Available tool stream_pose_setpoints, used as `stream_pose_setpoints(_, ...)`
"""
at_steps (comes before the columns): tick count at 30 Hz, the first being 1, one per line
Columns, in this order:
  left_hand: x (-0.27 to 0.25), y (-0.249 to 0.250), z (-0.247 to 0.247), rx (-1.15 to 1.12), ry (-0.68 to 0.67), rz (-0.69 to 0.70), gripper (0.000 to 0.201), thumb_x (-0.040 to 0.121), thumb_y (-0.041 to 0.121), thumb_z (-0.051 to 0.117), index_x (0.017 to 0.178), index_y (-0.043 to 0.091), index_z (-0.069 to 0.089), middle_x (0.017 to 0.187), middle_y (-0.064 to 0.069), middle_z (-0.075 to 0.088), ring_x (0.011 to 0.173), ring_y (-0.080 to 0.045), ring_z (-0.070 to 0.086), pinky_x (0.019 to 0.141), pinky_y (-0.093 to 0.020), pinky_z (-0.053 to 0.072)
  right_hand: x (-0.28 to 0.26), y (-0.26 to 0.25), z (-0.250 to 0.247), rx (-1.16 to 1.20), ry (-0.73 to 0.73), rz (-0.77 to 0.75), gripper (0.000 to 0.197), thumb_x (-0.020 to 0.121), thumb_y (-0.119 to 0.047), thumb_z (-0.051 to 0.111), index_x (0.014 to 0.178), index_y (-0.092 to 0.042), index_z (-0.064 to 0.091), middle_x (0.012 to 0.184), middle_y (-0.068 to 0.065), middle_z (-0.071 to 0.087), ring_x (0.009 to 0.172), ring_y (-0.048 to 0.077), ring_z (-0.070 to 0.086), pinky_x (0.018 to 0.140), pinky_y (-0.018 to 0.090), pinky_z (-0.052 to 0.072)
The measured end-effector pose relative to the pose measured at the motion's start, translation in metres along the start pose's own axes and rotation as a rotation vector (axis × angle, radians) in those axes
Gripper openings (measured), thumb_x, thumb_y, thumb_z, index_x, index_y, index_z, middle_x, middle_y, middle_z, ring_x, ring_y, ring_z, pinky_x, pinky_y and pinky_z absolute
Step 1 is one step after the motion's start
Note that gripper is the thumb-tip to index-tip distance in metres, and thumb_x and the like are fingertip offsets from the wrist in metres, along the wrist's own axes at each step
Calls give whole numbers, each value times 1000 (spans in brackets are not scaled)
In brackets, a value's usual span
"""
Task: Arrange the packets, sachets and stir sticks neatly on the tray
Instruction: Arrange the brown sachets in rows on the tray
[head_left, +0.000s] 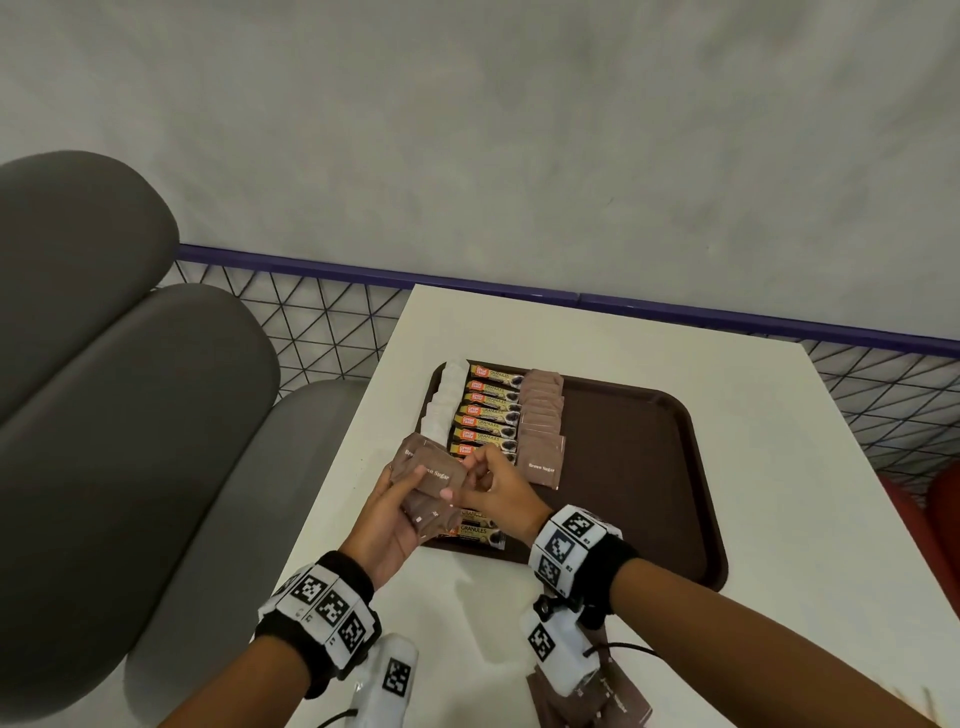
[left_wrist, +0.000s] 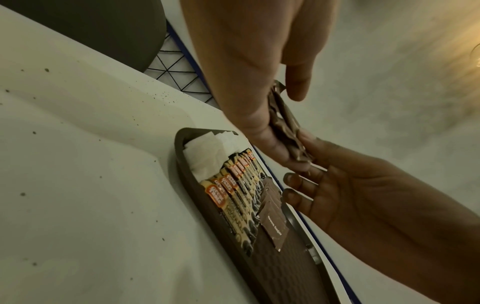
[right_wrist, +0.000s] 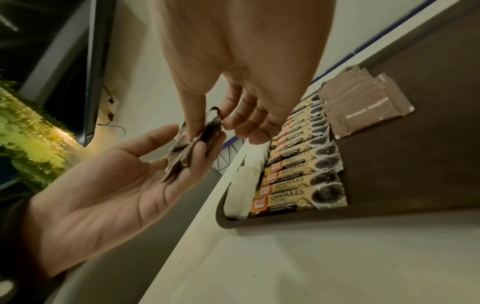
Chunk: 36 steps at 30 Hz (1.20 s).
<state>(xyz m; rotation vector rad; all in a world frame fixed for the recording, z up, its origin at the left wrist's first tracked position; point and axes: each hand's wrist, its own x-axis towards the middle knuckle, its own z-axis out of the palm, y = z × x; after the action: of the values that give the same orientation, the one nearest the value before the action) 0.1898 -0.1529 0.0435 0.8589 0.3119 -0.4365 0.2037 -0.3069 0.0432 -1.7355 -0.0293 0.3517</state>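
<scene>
My left hand (head_left: 395, 512) is cupping a stack of brown sugar sachets (head_left: 428, 480) over the counter (head_left: 810, 467) edge, right hand (head_left: 491, 486) fingers (right_wrist: 235, 123) pinching one off to extend the sachet row (head_left: 540, 415) on the tray (head_left: 649, 467) beyond.

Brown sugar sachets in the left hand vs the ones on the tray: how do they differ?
The held brown sugar sachets sit as a loose, fanned bunch in the left hand; the tray's brown sugar row lies flat, neatly overlapped beside the coffee sticks. The right hand pinches one held sachet. Same brown wrapper, same print.
</scene>
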Motion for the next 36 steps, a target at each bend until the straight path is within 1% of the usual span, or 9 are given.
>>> stream_pose_setpoints(3,2,0,-1,-3,-9,-9,39,93,7,46,131,16,45,124,-24,57,93,-35,64,74,-47,55,2,-2,-3,5,20,5,30,79,-7,69,85,-23,45,81,-6,50,73,5,48,58,6,42)
stream_pose_setpoints(9,5,-5,1,49,-23,13,46,91,-5,39,131,18,45,124,-23,56,97,-39,63,71,-46,57,7,-1,-7,59,62,63,19,84,-13,65,84,-21,46,83,-4,51,68,6,48,47,6,38)
stream_pose_setpoints(14,7,-8,5,83,-13,12,46,92,-6,41,126,23,48,116,-17,61,94,-35,65,81,-51,52,7,3,-6,39,136,38,19,85,-18,65,92,-13,48,85,-6,53,81,9,51,65,13,45)
stream_pose_setpoints(18,6,-10,4,77,0,9,49,92,-7,41,127,26,47,116,-15,62,98,-36,64,73,-45,57,7,7,-13,82,162,70,12,86,-12,62,83,-19,53,87,-2,57,77,10,54,53,13,45)
stream_pose_setpoints(21,3,-10,-2,67,14,0,47,92,-7,41,129,22,46,122,-18,58,106,-38,60,69,-43,59,5,16,-31,105,283,109,7,86,-13,62,91,-12,58,96,10,61,77,14,55,57,21,43)
stream_pose_setpoints(24,1,-7,-12,70,34,0,46,92,-7,43,127,22,47,122,-18,57,106,-38,59,67,-42,60,3,33,-57,53,447,189,15,84,-10,63,78,-21,55,93,6,62,72,12,55,61,22,42)
stream_pose_setpoints(26,0,-3,-18,75,43,14,45,92,-7,42,123,24,50,121,-16,58,106,-37,60,67,-41,60,1,45,-70,-65,514,247,13,81,-9,66,79,-17,56,94,8,63,78,17,58,70,28,47)
stream_pose_setpoints(30,-2,6,-24,55,47,28,42,92,-5,42,123,23,50,121,-18,59,106,-38,59,65,-39,60,-2,61,-81,-231,521,331,22,78,-9,69,98,-1,62,92,11,63,84,21,57,74,27,43)
stream_pose_setpoints(36,-3,7,-24,49,22,19,42,91,-2,42,127,18,50,124,-21,58,105,-40,59,70,-42,58,8,64,-77,-336,492,371,14,79,-12,70,81,-12,57,85,7,59,78,19,54,69,26,41)
